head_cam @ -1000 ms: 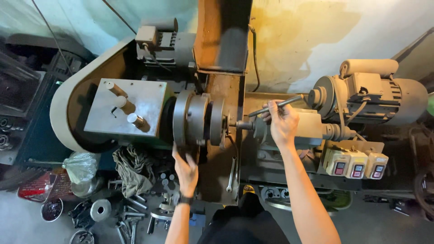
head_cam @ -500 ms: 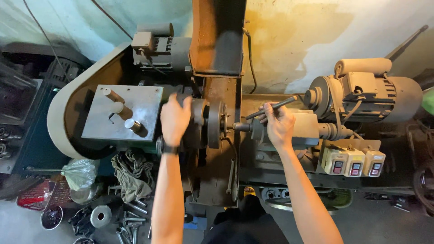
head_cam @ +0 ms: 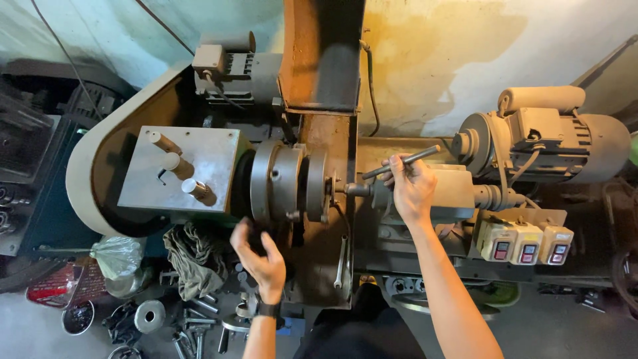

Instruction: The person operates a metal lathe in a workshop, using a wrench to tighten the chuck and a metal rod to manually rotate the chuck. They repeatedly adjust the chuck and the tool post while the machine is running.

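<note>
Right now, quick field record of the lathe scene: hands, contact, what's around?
machine: lathe chuck, grey headstock plate beside it
left hand: open, just below the chuck, not touching it
right hand: closed on metal rod lever
right side: electric motor, three switch boxes
floor: rag, loose metal parts

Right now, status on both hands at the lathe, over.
Right hand gripping the steel lever bar. Left hand open, empty, just below the chuck. Wrench hanging by the bed, nothing blocking.
</note>
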